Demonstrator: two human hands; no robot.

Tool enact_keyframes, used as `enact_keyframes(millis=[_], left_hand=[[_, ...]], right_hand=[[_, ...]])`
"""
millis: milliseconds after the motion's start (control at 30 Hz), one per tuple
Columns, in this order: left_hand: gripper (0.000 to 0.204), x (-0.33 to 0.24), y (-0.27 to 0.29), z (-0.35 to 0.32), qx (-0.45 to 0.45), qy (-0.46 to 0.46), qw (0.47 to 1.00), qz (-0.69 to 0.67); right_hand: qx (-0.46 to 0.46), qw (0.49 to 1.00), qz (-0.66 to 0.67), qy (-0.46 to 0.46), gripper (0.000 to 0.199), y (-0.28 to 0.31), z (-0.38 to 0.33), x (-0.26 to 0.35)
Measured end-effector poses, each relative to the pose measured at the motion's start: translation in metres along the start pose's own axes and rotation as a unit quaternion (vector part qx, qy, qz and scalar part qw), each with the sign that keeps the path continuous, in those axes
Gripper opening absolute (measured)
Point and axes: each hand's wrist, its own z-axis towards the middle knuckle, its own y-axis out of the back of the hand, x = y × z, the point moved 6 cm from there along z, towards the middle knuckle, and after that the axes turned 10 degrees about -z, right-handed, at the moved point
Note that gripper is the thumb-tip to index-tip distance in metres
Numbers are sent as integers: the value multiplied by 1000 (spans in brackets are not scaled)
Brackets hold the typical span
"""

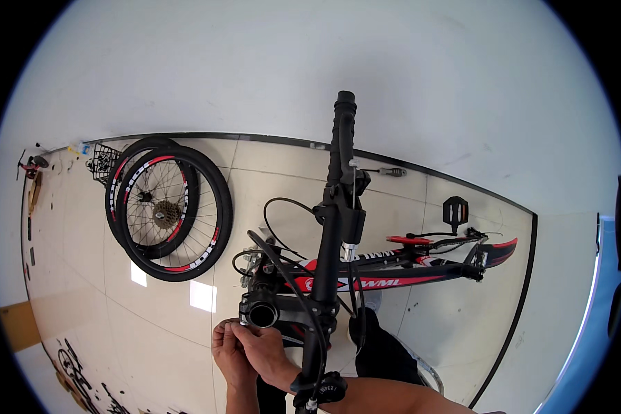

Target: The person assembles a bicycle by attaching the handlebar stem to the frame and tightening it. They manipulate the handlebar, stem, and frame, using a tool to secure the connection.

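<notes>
My left hand (pixel 229 348) and my right hand (pixel 268 353) meet at the near left side of the bicycle stem (pixel 293 310), just beside the round open top of the steerer tube (pixel 261 314). The fingers of both are pinched close together, against a small silver part at the clamp; what they hold is hidden by the fingers. My right forearm crosses beneath the black handlebar (pixel 330 252), which stretches from far to near. Black cables (pixel 298 281) loop around the stem. Behind it, the black, red and white frame (pixel 407 279) extends to the right.
Two bicycle wheels (pixel 222 207) overlap on the tiled floor at the far left, next to a black wire basket (pixel 105 163). A screwdriver (pixel 393 172) lies near the wall. The pedal (pixel 455 211) sticks out beside the frame. Small dark parts (pixel 76 369) are scattered at the near left.
</notes>
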Motion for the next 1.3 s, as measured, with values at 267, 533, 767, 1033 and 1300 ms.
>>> enact_keyframes(millis=[267,533,767,1033,1300], left_hand=[[9,-4,-1,0,-4,-9,1000,3],[5,-97,-75,-49,92,-313,924,198],[22,-131,-180,-93,258,-467,757,378],[27,-133,-199,-96,224,-498,694,469],[26,-129,-188,-96,213,-452,739,451]], right_hand=[[-38,996,-58,48,29,-2,-9,22],[-39,999,16,-33,26,4,-7,11],[134,967,-6,216,17,8,12,7],[34,997,65,5,24,5,-4,8],[67,996,61,12,21,6,2,-3]])
